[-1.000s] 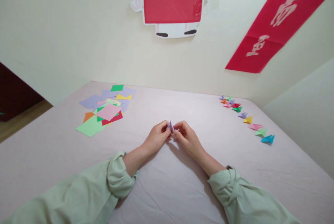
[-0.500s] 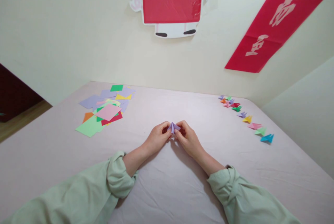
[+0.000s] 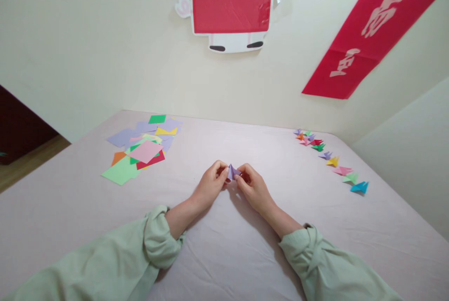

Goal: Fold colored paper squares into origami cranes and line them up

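Note:
A small piece of folded purple paper (image 3: 233, 172) is held between both hands, just above the pale covered surface (image 3: 224, 245). Its top comes to a point, with a crease running down from it. My left hand (image 3: 211, 180) is closed, thumb and fingers pinching the paper's left side. On the right side, my right hand (image 3: 255, 187) grips it the same way, thumb in front. The fingers behind the paper are mostly hidden.
Loose coloured paper sheets, a pink sheet (image 3: 144, 151) on top, lie in a pile at the left. Several folded paper shapes run in a line at the right, a blue one (image 3: 360, 187) nearest. Behind rises a wall (image 3: 105, 57) with a red banner (image 3: 351, 53).
My left thumb has shifted slightly up and left along the purple paper. The paper's visible shape has narrowed on its left side. My right hand stays nearly still.

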Demonstrator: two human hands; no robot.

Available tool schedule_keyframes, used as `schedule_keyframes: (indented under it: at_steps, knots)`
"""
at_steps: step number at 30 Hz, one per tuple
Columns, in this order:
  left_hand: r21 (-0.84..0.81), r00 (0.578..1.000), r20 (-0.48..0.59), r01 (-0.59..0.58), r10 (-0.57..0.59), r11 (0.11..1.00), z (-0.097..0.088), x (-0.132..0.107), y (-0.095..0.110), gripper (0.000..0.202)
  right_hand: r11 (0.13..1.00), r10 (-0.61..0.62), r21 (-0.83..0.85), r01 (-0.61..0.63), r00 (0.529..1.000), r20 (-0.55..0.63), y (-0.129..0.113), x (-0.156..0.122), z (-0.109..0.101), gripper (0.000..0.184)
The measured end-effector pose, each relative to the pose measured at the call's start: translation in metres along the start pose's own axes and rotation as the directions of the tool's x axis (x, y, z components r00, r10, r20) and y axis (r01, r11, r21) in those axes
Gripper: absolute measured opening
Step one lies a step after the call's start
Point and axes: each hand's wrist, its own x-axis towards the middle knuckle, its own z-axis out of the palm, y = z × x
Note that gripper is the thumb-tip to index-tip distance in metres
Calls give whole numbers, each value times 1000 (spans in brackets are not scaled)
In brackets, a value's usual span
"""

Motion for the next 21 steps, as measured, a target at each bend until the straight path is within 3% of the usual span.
schedule_keyframes:
  at_steps: [4, 8, 21]
  knots:
    - [42, 998, 31, -54, 53, 998, 0, 0, 3, 21, 1000, 9, 19, -10, 1000, 12, 1, 0, 0, 7]
    - [106, 994, -33, -105, 109, 989, -1, 3, -4, 14, 994, 59, 88, -59, 998, 2, 6, 0, -1, 10]
    - [-64, 997, -70, 15, -19, 998, -1, 5, -6, 18, 976, 101, 196, -92, 994, -40, 9, 4, 0, 15]
